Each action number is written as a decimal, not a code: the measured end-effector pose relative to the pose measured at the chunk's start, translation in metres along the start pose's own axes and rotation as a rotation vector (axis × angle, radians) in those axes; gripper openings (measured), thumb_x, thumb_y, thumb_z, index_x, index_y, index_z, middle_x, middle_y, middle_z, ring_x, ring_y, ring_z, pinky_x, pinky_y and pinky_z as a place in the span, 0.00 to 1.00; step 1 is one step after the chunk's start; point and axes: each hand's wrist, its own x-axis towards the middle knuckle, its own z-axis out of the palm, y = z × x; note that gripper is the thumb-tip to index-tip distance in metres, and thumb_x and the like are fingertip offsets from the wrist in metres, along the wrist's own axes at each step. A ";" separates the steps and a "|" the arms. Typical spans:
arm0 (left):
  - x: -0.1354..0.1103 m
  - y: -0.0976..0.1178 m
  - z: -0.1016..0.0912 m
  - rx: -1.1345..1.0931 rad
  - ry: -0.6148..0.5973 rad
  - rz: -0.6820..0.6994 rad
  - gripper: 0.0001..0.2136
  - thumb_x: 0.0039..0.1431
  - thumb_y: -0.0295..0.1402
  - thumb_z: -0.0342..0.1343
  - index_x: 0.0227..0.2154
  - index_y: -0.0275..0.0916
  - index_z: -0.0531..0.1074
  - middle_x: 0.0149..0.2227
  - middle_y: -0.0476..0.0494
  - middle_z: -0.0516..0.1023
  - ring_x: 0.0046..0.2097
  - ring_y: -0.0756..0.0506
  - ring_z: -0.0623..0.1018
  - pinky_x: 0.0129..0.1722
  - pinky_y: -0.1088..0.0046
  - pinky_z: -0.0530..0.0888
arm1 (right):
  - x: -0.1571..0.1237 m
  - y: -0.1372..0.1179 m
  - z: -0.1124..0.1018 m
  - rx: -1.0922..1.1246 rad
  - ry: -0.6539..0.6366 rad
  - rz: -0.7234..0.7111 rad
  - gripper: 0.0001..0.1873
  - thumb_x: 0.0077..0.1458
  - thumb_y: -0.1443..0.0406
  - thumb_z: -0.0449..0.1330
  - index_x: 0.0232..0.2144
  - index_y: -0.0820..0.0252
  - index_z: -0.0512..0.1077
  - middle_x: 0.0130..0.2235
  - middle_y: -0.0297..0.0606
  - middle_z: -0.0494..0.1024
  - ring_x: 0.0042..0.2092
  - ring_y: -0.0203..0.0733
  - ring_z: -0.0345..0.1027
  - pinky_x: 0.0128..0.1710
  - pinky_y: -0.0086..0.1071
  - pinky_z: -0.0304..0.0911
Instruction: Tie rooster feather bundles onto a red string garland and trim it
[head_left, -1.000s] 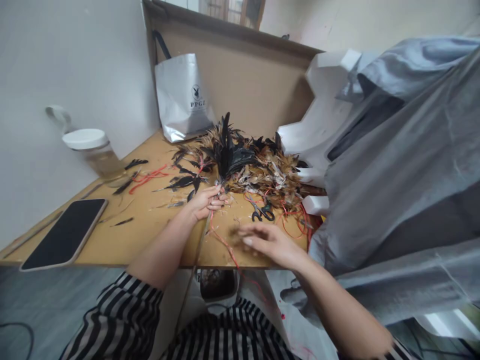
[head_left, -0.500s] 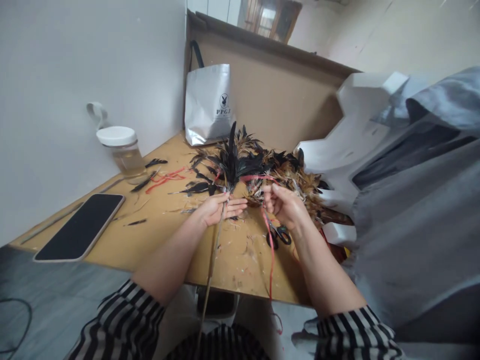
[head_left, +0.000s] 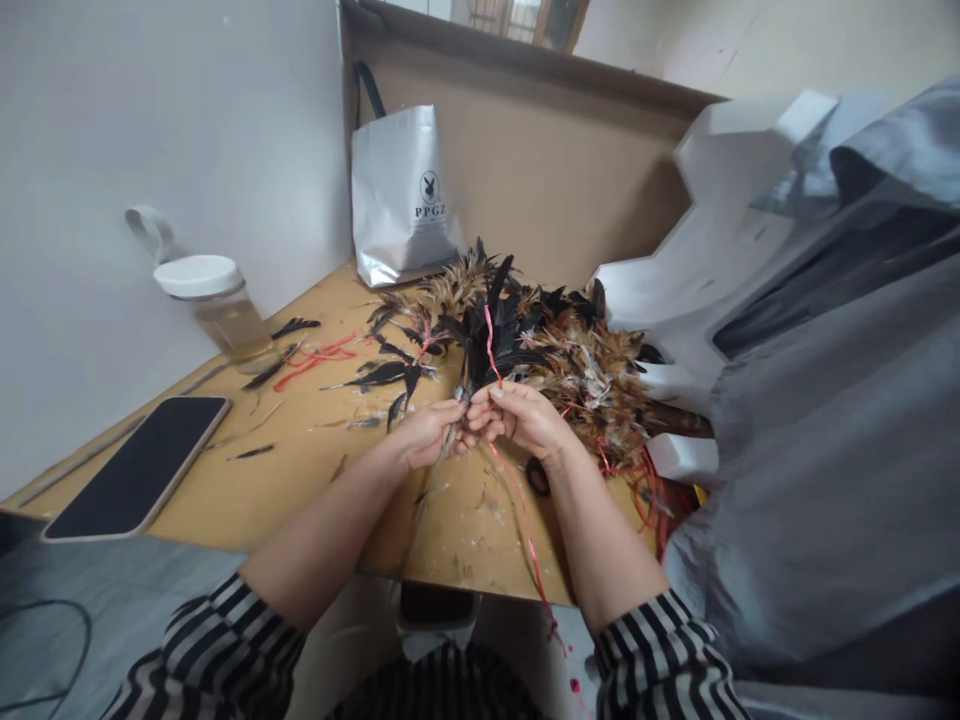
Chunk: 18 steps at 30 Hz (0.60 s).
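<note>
My left hand (head_left: 426,434) is closed round the base of a bunch of black feathers (head_left: 487,330) that fans up and away from me. My right hand (head_left: 525,418) touches the left one and pinches a thin red string (head_left: 489,342). One end of the string rises in front of the feathers; the other trails down past the edge of the wooden table (head_left: 315,470). Behind both hands lies a heap of brown and black feathers (head_left: 577,365).
A phone (head_left: 139,466) lies face up at the table's left. A white-lidded jar (head_left: 217,310) and loose red strings (head_left: 315,358) sit further back, a silver bag (head_left: 405,200) against the board. Scissors (head_left: 537,477) hide partly under my right wrist. Grey cloth (head_left: 832,420) fills the right.
My right hand picked up the red string and came over to meet my left hand at the base of the bunch. The string now stands up in front of the black feathers.
</note>
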 end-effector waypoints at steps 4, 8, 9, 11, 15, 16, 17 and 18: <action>-0.001 -0.003 0.001 0.048 -0.058 -0.052 0.06 0.56 0.29 0.52 0.34 0.31 0.69 0.26 0.40 0.73 0.23 0.51 0.73 0.18 0.80 0.64 | -0.004 -0.004 -0.003 -0.061 0.048 0.002 0.14 0.50 0.59 0.62 0.34 0.66 0.73 0.32 0.43 0.79 0.31 0.37 0.74 0.27 0.27 0.69; -0.003 -0.001 0.003 0.070 -0.039 -0.057 0.07 0.56 0.33 0.53 0.32 0.34 0.65 0.22 0.50 0.65 0.18 0.56 0.64 0.14 0.85 0.54 | -0.005 -0.008 -0.006 -0.070 0.095 -0.004 0.14 0.49 0.60 0.63 0.34 0.65 0.74 0.34 0.44 0.79 0.32 0.38 0.74 0.28 0.26 0.69; -0.004 -0.001 0.004 0.086 -0.032 -0.061 0.07 0.55 0.34 0.53 0.31 0.35 0.64 0.21 0.52 0.63 0.17 0.57 0.62 0.14 0.86 0.51 | -0.005 -0.010 -0.007 -0.060 0.126 -0.017 0.14 0.48 0.59 0.63 0.33 0.65 0.74 0.34 0.44 0.79 0.32 0.38 0.74 0.28 0.25 0.69; -0.004 -0.001 0.005 0.135 -0.013 -0.062 0.09 0.55 0.37 0.54 0.31 0.36 0.61 0.21 0.54 0.61 0.16 0.58 0.58 0.14 0.86 0.47 | -0.005 -0.014 -0.007 -0.045 0.185 -0.053 0.14 0.48 0.58 0.63 0.32 0.65 0.74 0.33 0.43 0.79 0.32 0.37 0.74 0.27 0.24 0.68; -0.004 -0.004 0.008 0.248 0.032 -0.050 0.11 0.56 0.39 0.52 0.29 0.38 0.57 0.21 0.56 0.58 0.16 0.59 0.54 0.14 0.85 0.45 | 0.000 -0.018 -0.004 -0.080 0.234 -0.124 0.17 0.48 0.54 0.62 0.31 0.64 0.74 0.32 0.43 0.79 0.32 0.37 0.74 0.30 0.26 0.69; -0.005 -0.004 0.009 0.274 0.035 -0.045 0.11 0.56 0.39 0.51 0.28 0.38 0.57 0.20 0.56 0.57 0.15 0.59 0.53 0.14 0.85 0.45 | 0.002 -0.017 -0.002 -0.103 0.236 -0.136 0.18 0.48 0.54 0.62 0.31 0.64 0.74 0.31 0.42 0.79 0.32 0.37 0.73 0.31 0.27 0.69; -0.005 -0.005 0.010 0.295 0.033 -0.041 0.11 0.57 0.39 0.51 0.28 0.38 0.57 0.20 0.56 0.57 0.15 0.59 0.53 0.14 0.84 0.45 | 0.003 -0.017 0.000 -0.128 0.237 -0.143 0.18 0.48 0.53 0.62 0.31 0.64 0.75 0.31 0.42 0.79 0.32 0.37 0.73 0.32 0.28 0.69; -0.005 -0.005 0.011 0.312 0.029 -0.035 0.11 0.57 0.39 0.50 0.29 0.38 0.57 0.20 0.56 0.56 0.15 0.59 0.53 0.15 0.84 0.45 | 0.005 -0.017 0.002 -0.156 0.238 -0.144 0.18 0.48 0.52 0.62 0.31 0.64 0.75 0.31 0.42 0.79 0.33 0.37 0.73 0.33 0.28 0.69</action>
